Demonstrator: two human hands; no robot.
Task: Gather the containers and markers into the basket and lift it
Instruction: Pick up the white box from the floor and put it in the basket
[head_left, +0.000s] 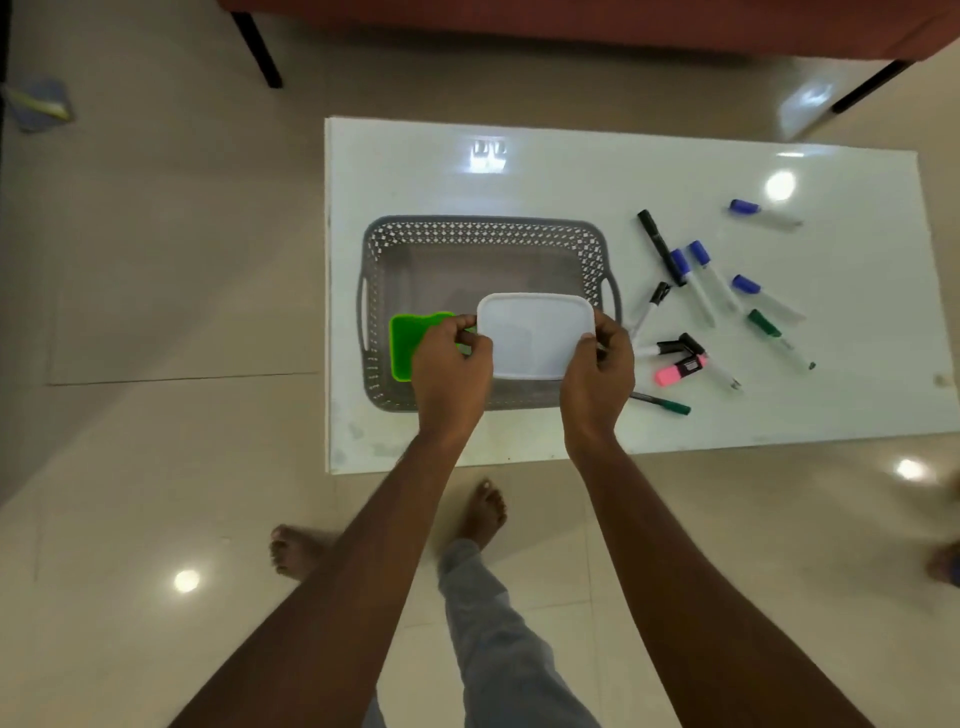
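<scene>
The left hand (452, 364) hides part of the green container (408, 345).

We see glossy beige floor tiles (156, 260) mirroring round lights (186, 580), a glossy white rectangular worktop (571, 171), and beyond it what may be a reddish-brown sofa (571, 21) on black legs (257, 49).

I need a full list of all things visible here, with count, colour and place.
table: one, white, on the tiled floor
basket: one, grey, on the table's left part
green container: one, green, inside the basket, left side
white container: one, white, held above the basket
blue-capped markers: four, on the table right of the basket
black markers: about four, same cluster
green markers: two, same cluster
pink highlighter: one, among them
furniture: one, reddish-brown, black legs, beyond the table
left hand: grips the white container's left edge
right hand: grips its right edge
feet: two, bare, on the floor
</scene>
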